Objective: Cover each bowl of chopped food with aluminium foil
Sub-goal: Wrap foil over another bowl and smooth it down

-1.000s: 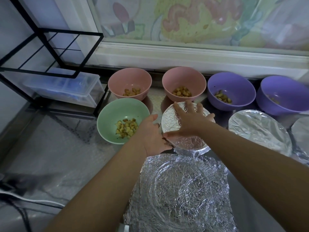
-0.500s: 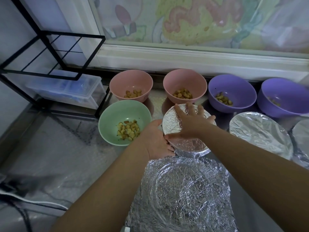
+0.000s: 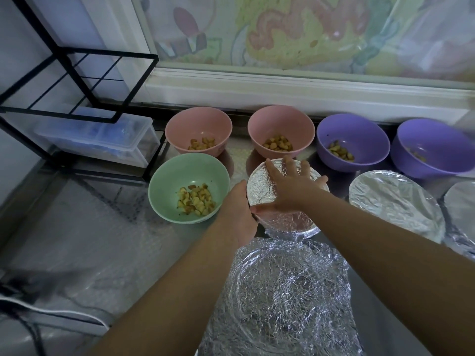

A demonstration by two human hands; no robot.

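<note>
Head: hands (image 3: pixel 288 191) on foiled bowl (image 3: pixel 288 223), prob. rim

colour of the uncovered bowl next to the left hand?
Mint green bowl, seen clearly in the head view.

1. Left grip (image 3: pixel 239 209): fingertips hidden beside the foil-covered bowl (image 3: pixel 285 222), under its rim.
2. Rightmost covered bowl (image 3: pixel 462 206) is cut off by the right edge.
3. Far-right purple bowl (image 3: pixel 431 145): its contents are blurred.
</note>
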